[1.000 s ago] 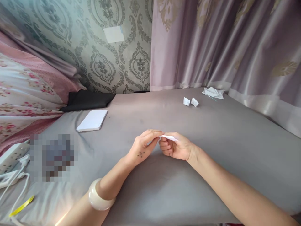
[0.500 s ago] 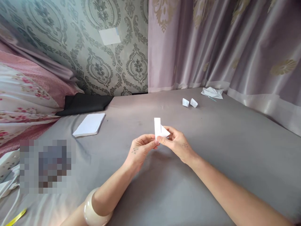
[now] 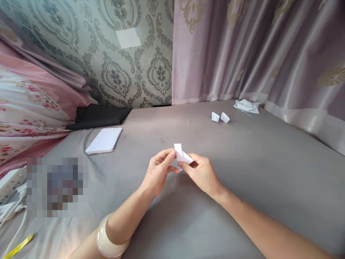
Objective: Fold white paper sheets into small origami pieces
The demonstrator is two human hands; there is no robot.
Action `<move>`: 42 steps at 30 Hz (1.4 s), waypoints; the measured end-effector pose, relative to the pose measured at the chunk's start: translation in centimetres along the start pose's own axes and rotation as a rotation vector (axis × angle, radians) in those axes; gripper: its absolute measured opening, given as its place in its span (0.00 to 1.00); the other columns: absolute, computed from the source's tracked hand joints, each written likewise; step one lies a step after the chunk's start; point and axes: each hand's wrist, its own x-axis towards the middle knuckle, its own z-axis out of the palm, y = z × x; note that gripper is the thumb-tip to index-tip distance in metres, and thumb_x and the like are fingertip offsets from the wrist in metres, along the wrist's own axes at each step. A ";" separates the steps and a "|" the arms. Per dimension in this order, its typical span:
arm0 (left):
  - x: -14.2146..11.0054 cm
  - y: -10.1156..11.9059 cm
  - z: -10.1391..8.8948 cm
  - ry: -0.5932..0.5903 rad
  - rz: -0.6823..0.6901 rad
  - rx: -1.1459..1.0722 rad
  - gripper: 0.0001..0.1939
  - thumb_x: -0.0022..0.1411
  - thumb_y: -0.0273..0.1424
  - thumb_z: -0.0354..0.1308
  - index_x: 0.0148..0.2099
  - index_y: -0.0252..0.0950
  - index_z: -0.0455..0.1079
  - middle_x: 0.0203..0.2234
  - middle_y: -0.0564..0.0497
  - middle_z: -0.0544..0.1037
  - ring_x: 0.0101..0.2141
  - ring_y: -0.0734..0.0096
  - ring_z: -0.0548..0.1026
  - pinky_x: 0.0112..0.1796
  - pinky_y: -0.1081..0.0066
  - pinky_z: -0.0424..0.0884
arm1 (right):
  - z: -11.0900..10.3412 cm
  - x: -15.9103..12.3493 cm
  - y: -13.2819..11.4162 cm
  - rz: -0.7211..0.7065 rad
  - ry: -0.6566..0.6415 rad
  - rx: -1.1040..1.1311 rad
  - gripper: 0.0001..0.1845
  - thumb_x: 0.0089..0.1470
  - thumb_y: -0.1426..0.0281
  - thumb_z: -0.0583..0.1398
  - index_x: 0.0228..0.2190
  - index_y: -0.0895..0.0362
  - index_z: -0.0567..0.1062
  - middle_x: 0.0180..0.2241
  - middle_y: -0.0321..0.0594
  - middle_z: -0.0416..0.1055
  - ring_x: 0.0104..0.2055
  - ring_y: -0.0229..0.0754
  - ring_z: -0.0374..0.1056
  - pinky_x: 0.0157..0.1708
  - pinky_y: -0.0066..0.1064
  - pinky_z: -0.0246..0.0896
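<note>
A small piece of folded white paper [image 3: 182,155] is held up between both hands over the grey sheet. My left hand [image 3: 159,169] pinches its left edge between thumb and fingers. From the right, my right hand [image 3: 199,169] grips the lower part, thumb in front and fingers behind. An upright strip sticks up at the top left of the paper, and a pointed flap slants to the right. The fingers cover part of its lower edge.
A stack of white paper [image 3: 104,140] lies on the grey sheet [image 3: 151,129] at left, near a black cloth [image 3: 99,117]. Two small folded paper pieces [image 3: 215,117] and more folded paper [image 3: 246,105] lie at the back right. A power strip [image 3: 10,185] is at far left.
The folded paper has tilted and sits a little lower. My left thumb has moved up from its bottom to its left edge. The view has shifted slightly.
</note>
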 end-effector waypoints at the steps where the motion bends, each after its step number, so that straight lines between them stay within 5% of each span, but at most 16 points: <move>1: 0.0 -0.1 0.0 -0.014 0.008 -0.012 0.13 0.58 0.38 0.62 0.41 0.34 0.76 0.38 0.46 0.77 0.36 0.70 0.74 0.26 0.77 0.73 | 0.2 -0.2 0.0 -0.034 0.018 -0.036 0.07 0.52 0.66 0.61 0.27 0.56 0.74 0.23 0.32 0.68 0.26 0.35 0.61 0.26 0.27 0.56; 11: -0.2 0.2 0.3 -0.032 0.213 -0.037 0.10 0.61 0.35 0.60 0.39 0.34 0.77 0.37 0.47 0.79 0.41 0.67 0.76 0.46 0.66 0.74 | -0.9 -0.9 -1.8 -0.466 0.281 -0.097 0.01 0.56 0.71 0.58 0.33 0.55 0.71 0.31 0.36 0.70 0.32 0.37 0.65 0.34 0.31 0.61; 22: -0.5 0.0 0.2 -0.103 0.198 -0.033 0.08 0.62 0.32 0.59 0.40 0.37 0.78 0.37 0.49 0.80 0.40 0.67 0.77 0.47 0.65 0.74 | -1.3 -1.0 -2.0 -0.711 0.374 -0.259 0.10 0.51 0.78 0.61 0.36 0.55 0.72 0.34 0.39 0.71 0.37 0.40 0.65 0.38 0.35 0.63; 42: -0.8 -0.2 0.8 -0.126 0.157 -0.023 0.09 0.61 0.34 0.60 0.41 0.37 0.78 0.39 0.47 0.81 0.44 0.61 0.77 0.50 0.61 0.71 | -0.9 -1.2 -2.0 -0.614 0.300 -0.266 0.05 0.57 0.73 0.59 0.36 0.52 0.74 0.32 0.39 0.71 0.34 0.40 0.66 0.35 0.35 0.65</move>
